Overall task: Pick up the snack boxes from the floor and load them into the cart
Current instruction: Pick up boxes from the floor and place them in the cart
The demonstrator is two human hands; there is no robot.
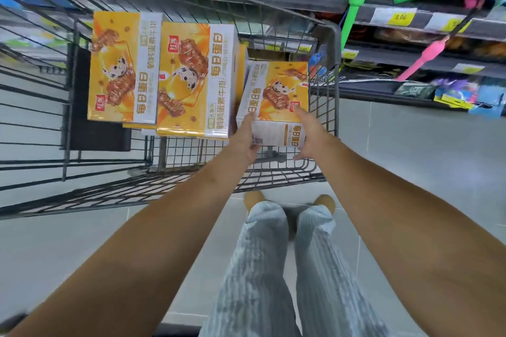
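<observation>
Box (279, 90) is at the R end of the cart (336, 68), inside the wire walls and tilted (can't tell if its underside rests on anything). It's flat rectangular cardboard w/ a glossy orange-yellow top. The top has pics of brown meaty chunks + a speckled egg and a small red logo. The sides are white w/ gold Chinese text.

Left hand (247, 137) wraps the near-left edge. Right hand (309, 134) has a finger on the top face and its thumb below the near-right corner. So both grips are closed on the box.

Two more of the same lie flat in the cart, left box (123, 68) and mid box (194, 79), side by side. More yellow edges peek out under them, can't count those.

Cart is a grey metal wire grid. Floor (410, 150) is smooth pale grey tile. Shelf (410, 24) on the R has yellow price tags and bright plastic stuff. Ribbed light-grey trousers (262, 268) show at the bottom.
</observation>
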